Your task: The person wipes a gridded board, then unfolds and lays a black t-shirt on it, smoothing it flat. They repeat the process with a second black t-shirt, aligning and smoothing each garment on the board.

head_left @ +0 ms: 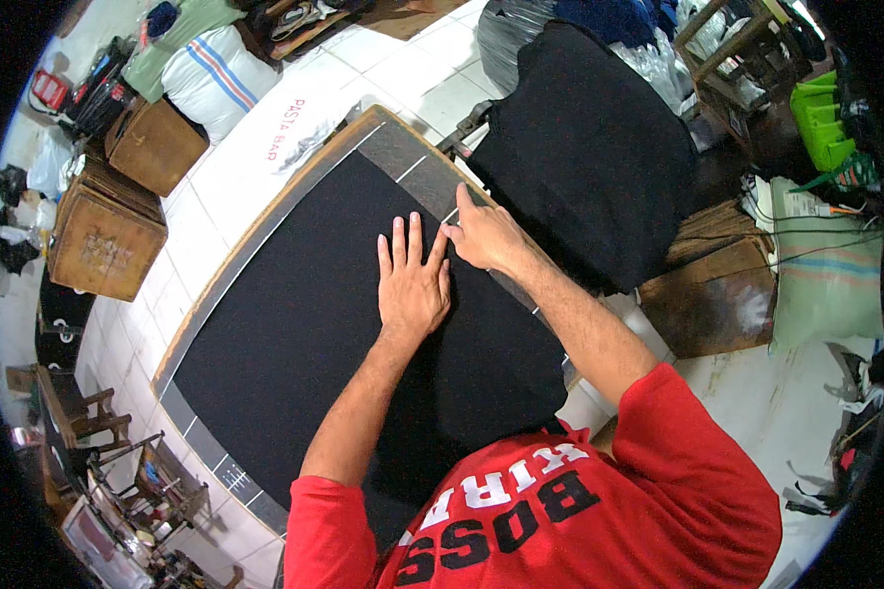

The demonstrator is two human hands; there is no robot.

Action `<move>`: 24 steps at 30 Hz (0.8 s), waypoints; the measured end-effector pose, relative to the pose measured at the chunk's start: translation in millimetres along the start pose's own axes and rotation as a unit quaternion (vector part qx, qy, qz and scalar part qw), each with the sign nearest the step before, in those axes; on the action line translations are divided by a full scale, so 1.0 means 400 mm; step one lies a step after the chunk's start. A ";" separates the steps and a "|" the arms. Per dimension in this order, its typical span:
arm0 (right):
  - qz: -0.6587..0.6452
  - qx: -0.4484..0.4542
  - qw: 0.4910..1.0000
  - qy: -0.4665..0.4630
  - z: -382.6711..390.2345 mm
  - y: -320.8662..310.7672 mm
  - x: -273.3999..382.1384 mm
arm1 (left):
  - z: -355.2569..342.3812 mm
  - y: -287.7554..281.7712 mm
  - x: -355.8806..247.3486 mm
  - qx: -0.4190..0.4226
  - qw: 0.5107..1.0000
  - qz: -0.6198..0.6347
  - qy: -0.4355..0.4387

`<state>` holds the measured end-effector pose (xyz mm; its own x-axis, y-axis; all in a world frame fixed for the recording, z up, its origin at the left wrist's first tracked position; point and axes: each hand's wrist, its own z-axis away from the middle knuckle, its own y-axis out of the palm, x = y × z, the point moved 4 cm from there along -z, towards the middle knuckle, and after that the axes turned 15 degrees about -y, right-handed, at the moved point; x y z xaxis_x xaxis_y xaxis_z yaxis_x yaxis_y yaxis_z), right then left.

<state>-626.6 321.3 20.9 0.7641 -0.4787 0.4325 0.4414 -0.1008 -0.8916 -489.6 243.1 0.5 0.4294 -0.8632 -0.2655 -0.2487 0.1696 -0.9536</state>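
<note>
A large sheet of black fabric [295, 324] lies spread flat on a grey work board [414, 162] with white guide lines and a wooden edge. My left hand [413, 280] rests palm down on the cloth, fingers apart and pointing away from me. My right hand [481, 234] sits just to its right at the cloth's far right edge, index finger stretched out along the board, the other fingers curled on the fabric edge. Both forearms come out of red sleeves.
A stack of black fabric [589, 147] lies on a stand to the right of the board. Wooden crates [108, 236] and a white sack [216, 79] stand on the tiled floor at left. A green basket [823, 123] and another sack [825, 275] are at right.
</note>
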 end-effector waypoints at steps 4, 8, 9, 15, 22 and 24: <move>-0.014 -0.019 1.000 -0.007 0.083 0.011 -0.010 | 0.045 0.000 -0.045 0.028 0.999 -0.020 0.005; -0.074 -0.047 0.996 -0.014 0.126 0.013 -0.019 | 0.065 0.001 -0.062 0.037 0.999 -0.029 0.006; -0.077 -0.064 0.995 -0.028 0.126 0.008 -0.018 | 0.065 0.003 -0.062 0.036 0.999 -0.030 0.007; -0.095 -0.057 0.993 -0.038 0.062 -0.001 -0.017 | 0.005 0.026 -0.016 -0.006 0.998 -0.058 -0.023; -0.120 -0.055 0.991 -0.031 -0.080 0.011 0.005 | -0.139 0.037 0.110 -0.019 0.993 -0.081 -0.080; -0.097 -0.055 0.993 -0.027 -0.126 0.011 0.015 | -0.175 0.032 0.140 -0.034 0.994 -0.075 -0.073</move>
<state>-644.0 273.9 12.9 0.6949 -0.3940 0.6016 0.5311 -0.2828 -0.7987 -529.6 163.7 -16.6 0.5867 -0.7968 -0.1445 -0.2290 0.0079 -0.9734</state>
